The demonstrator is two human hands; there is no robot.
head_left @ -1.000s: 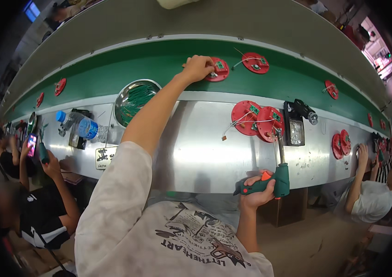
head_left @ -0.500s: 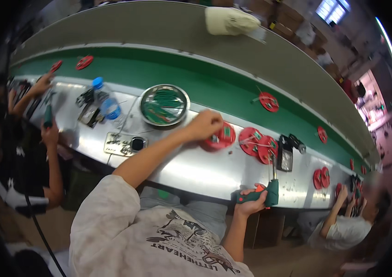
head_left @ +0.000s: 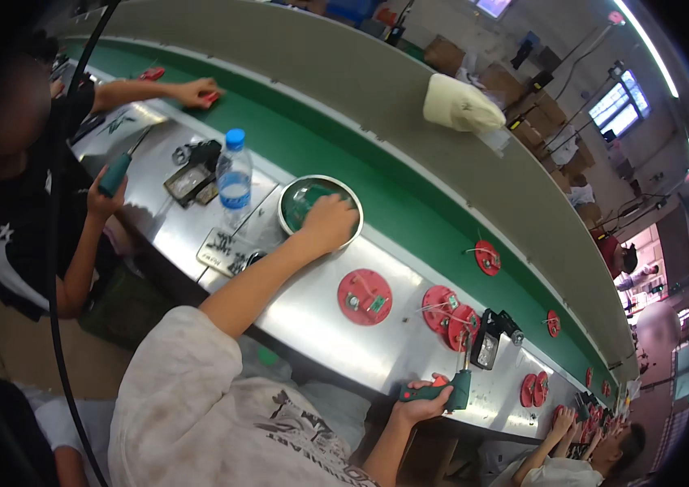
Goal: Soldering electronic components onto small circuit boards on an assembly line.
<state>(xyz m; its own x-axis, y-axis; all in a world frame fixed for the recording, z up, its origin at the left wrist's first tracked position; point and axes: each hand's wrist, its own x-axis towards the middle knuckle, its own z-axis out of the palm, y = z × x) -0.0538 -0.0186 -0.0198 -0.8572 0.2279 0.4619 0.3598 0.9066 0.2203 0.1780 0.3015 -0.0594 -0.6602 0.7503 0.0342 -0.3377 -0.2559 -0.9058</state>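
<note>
One round metal bowl, holding many thin green strips too tangled to count, sits on the metal table against its far edge. The left hand reaches into it, fingers bent down; whether they pinch a strip is hidden. The right hand is wrapped around one dark green tool with an orange trigger, its metal shaft pointing to two overlapping red discs; I cannot tell if the tip touches. One single red disc lies flat between bowl and pair, and another two stand farther right. On the green strip of surface behind, one disc sits beyond the pair, with three more to the right and one at far left. Left of the bowl are one blue-capped bottle, one pale rectangular case and one black tray; a second black tray sits beside the overlapping discs. The left hand and wrist block part of the bowl. One black cable crosses in front of a co-worker, who holds a green tool and a red piece.
</note>
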